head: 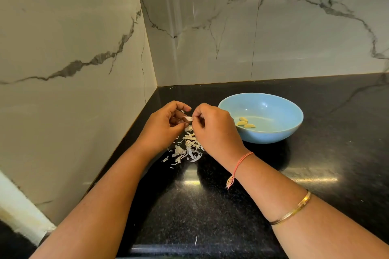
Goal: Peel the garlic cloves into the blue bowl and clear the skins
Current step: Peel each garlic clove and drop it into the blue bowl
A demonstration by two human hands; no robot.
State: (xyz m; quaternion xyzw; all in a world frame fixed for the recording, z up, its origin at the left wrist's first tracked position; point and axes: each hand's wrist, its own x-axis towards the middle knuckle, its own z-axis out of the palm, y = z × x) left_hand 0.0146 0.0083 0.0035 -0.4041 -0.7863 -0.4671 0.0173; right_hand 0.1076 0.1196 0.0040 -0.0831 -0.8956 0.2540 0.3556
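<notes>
Just above the glossy, speckled black table [315,153], near the corner of the grey-veined marble walls [210,38]: one garlic clove [188,119], small, smooth and whitish, mostly hidden. Pinched from both sides: left grip [164,124] curled round its left end, right grip [212,126] nipping its right end between thumb and forefinger. Long axis seemingly level, running left to right between the two; direction of the tip impossible to tell. Directly beneath, on the table, a loose heap of skins [189,149]: thin, papery, curled white strips. Just right of the right grip, resting on the table, the blue bowl [273,134]: round, shallow, smooth-glazed, holding three peeled cloves [245,122], yellowish and crescent-shaped, huddled near its left inner wall. Pink thread band [242,161] and gold bangle [294,209] on the right forearm.
</notes>
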